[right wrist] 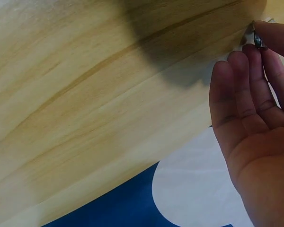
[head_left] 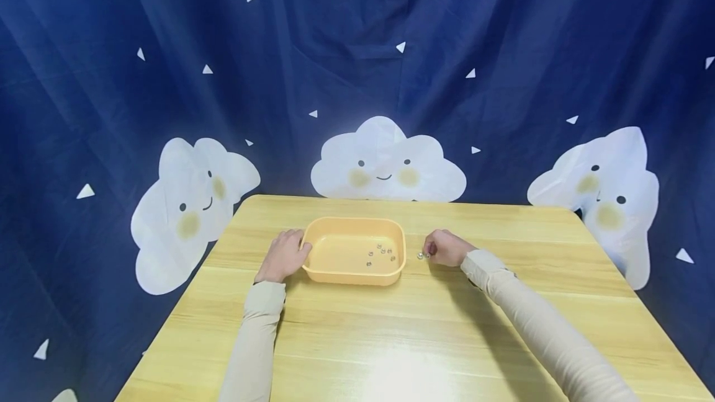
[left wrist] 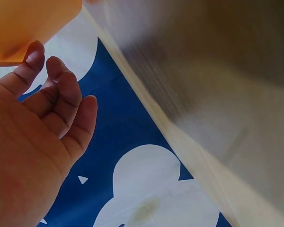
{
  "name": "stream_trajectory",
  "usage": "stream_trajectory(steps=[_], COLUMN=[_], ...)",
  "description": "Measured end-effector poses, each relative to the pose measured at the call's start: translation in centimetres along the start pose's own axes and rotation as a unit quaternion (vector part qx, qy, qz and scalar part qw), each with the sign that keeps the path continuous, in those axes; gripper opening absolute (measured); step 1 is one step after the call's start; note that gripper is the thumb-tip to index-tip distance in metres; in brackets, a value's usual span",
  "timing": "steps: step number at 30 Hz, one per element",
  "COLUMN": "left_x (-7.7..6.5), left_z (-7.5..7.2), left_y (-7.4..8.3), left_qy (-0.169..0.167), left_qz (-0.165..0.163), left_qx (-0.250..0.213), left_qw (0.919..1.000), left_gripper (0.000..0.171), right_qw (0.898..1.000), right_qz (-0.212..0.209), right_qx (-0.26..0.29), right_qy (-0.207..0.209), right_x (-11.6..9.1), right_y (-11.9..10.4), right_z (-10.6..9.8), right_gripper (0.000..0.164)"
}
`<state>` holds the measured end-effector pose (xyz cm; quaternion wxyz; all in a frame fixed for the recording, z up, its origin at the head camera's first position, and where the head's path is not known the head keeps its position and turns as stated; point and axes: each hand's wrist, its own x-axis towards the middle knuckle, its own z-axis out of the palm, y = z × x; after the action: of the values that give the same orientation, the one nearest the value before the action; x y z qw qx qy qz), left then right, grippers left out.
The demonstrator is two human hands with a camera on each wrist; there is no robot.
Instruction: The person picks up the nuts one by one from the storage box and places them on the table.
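Note:
A shallow yellow plastic basin [head_left: 352, 278] stands on the wooden table. My left hand [head_left: 285, 256] grips its left side, thumb over the rim and fingers outside; in the left wrist view those fingers [left wrist: 34, 56] are bent beside the orange-looking wall. Several small shiny clear beads [head_left: 382, 251] lie in the basin's right half. Right of the basin, my right hand [head_left: 447, 248] is low over the table. It pinches a small shiny bead [right wrist: 259, 42] between thumb and fingertips. Another shiny bead [head_left: 420, 255] lies on the table just left of those fingertips.
The light wooden table [head_left: 357, 327] reaches back to a dark blue curtain [head_left: 357, 67] with white clouds and triangles. A bright glare spot lies on the table's near middle. The right forearm's sleeve [head_left: 547, 327] crosses the table's right side.

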<state>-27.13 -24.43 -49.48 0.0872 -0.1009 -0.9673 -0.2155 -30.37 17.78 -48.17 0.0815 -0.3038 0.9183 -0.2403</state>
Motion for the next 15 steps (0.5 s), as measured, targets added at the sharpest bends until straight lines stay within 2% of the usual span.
stream_trajectory(steps=[4, 15], left_x=[-0.01, -0.12], left_z=[-0.05, -0.10], left_y=[0.17, 0.20], left_qy=[0.001, -0.002], left_qz=[0.000, -0.002], left_qx=[-0.001, -0.010], left_qw=[1.0000, 0.9999], left_gripper=[0.021, 0.030], right_qw=[1.000, 1.000], right_qz=[0.005, 0.005], right_qx=[0.006, 0.013], right_qy=[0.001, -0.002], right_x=[-0.12, -0.08], right_y=[-0.05, -0.25], right_z=[-0.06, 0.03], right_gripper=[0.012, 0.010])
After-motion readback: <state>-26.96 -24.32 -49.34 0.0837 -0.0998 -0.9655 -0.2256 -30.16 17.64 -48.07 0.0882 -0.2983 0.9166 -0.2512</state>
